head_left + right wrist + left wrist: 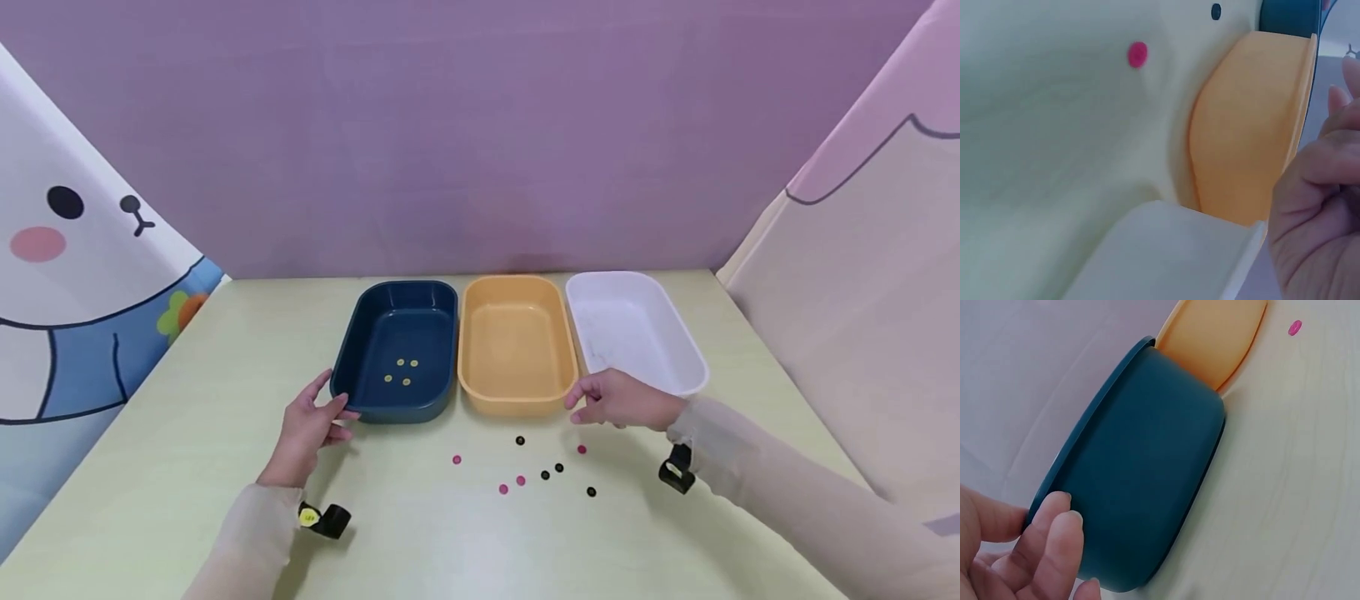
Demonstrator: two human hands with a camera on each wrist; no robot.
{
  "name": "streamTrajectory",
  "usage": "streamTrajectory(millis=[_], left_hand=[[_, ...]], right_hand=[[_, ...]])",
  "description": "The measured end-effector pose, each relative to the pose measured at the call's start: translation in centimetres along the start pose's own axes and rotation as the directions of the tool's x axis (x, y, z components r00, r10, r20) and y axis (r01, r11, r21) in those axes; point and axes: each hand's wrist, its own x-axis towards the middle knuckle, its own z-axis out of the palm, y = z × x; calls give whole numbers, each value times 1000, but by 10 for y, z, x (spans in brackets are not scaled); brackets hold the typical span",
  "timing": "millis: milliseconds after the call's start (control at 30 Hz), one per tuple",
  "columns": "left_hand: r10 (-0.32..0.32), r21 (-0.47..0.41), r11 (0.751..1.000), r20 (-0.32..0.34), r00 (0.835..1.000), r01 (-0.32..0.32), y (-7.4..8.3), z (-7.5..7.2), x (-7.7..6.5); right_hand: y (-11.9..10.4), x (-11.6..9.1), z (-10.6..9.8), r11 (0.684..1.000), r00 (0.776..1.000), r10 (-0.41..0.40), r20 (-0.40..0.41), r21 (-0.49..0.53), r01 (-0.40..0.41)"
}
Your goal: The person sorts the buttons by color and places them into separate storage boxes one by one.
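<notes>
My left hand [306,429] grips the near-left corner of the dark blue tray [397,412]; in the left wrist view the thumb is at its rim and the fingers lie against the outer wall. Several small yellow buttons [407,382] lie on this tray's floor. My right hand [618,398] is over the near right corner of the orange tray [517,333], in front of the white tray [637,333]. Its fingers are loosely bent, with nothing seen between them. Several pink buttons [521,481] and black buttons [545,475] lie scattered on the table before the trays.
The three trays stand side by side towards the back of the pale table [187,400]. A purple cloth backdrop [465,150] rises behind them. Printed cloth panels [82,275] flank the table on both sides.
</notes>
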Motion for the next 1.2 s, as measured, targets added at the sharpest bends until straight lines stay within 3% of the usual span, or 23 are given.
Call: streamTrajectory(millis=[267,533,767,1100,1200], left_hand=[[8,-13,1000,19,1000,-7,-4,0,1],[12,-39,999,25,1000,-11,-4,-2,2],[8,-34,999,7,1000,-8,-2,0,2],[-5,-28,1000,10,1000,6,-1,0,2],[4,-38,999,-47,999,-6,0,0,-1]], right_hand=[[18,-5,9,997,999,-9,-51,73,12],[35,-10,22,993,999,6,-41,116,-2],[46,-14,28,995,998,47,-46,93,-43],[45,-16,31,995,998,59,-12,76,-58],[47,-15,30,997,999,53,-5,61,-52]])
